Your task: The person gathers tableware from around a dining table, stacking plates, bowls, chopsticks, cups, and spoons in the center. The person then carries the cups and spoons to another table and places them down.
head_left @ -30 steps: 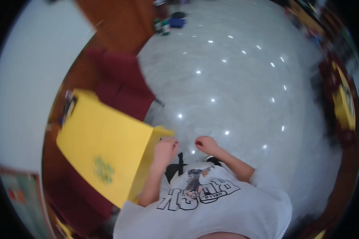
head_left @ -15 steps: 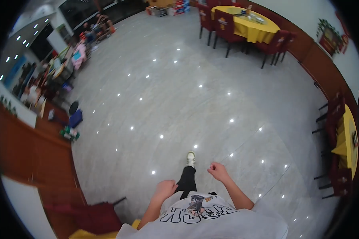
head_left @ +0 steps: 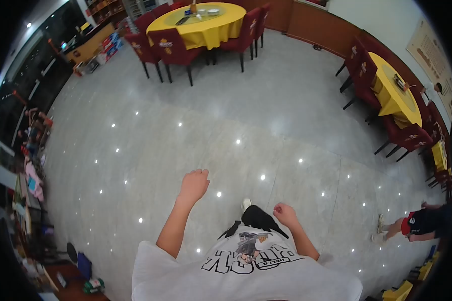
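Note:
My left hand (head_left: pixel 195 184) is raised out in front over the floor, back upward, with its fingers curled in. My right hand (head_left: pixel 285 214) hangs by my right thigh in a loose fist. Nothing shows in either hand, and neither touches anything. Below them are my white printed T-shirt (head_left: pixel 256 281), black trousers (head_left: pixel 262 220) and one pale shoe (head_left: pixel 245 203) on the floor.
Glossy grey tiles (head_left: pixel 150 170) stretch ahead. A round table with a yellow cloth (head_left: pixel 206 35) and maroon chairs (head_left: pixel 173 50) stands at the back, another yellow-clothed table (head_left: pixel 389 98) at right. A person in dark clothes (head_left: pixel 422 221) is at the lower right. Cluttered counters line the left.
The view has swung right, so tables and left-side clutter shift leftward and a person appears at right. My left hand has swung forward and up; my right hand has drawn slightly back.

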Action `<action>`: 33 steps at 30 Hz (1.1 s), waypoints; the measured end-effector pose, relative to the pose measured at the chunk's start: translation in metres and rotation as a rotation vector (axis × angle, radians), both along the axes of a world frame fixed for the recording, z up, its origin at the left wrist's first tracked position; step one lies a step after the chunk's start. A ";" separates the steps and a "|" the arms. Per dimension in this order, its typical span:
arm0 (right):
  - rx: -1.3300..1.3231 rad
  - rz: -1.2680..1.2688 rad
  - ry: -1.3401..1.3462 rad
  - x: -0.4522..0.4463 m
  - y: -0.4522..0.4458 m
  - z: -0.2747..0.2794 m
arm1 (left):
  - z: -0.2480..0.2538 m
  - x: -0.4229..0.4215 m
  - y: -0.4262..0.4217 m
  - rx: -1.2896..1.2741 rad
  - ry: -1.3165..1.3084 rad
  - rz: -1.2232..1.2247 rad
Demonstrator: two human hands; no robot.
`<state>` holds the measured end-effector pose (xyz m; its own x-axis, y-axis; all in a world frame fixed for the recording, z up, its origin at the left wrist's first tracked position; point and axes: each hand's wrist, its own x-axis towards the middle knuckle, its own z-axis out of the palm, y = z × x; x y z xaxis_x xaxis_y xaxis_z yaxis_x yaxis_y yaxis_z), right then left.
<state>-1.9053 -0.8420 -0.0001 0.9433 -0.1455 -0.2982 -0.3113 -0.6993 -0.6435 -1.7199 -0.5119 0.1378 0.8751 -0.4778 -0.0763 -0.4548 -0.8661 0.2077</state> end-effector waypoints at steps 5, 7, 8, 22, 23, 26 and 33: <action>0.101 -0.105 0.086 0.093 0.004 -0.044 | -0.044 0.108 -0.069 -0.104 0.132 -0.160; 0.108 -0.007 0.141 0.159 0.006 -0.050 | -0.067 0.124 -0.089 -0.147 0.320 -0.182; -0.006 0.202 0.118 0.207 0.010 -0.039 | -0.065 0.140 -0.096 -0.146 0.449 -0.168; 0.038 0.780 -0.365 0.729 0.098 0.066 | -0.118 0.383 0.004 -0.232 0.598 0.341; 0.034 0.743 -0.323 0.751 0.099 0.058 | -0.135 0.414 0.004 -0.117 0.612 0.312; -0.228 0.720 -0.129 0.791 0.094 -0.011 | -0.138 0.527 0.007 0.050 0.569 0.192; -0.269 0.801 0.263 0.891 0.015 0.001 | -0.069 0.781 -0.059 -0.135 0.275 -0.100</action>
<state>-1.0145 -0.8270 0.0010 0.6977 0.4332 -0.5706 0.2224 -0.8881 -0.4024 -0.9387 -0.5705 0.0685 0.7788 -0.5820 -0.2341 -0.4466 -0.7765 0.4446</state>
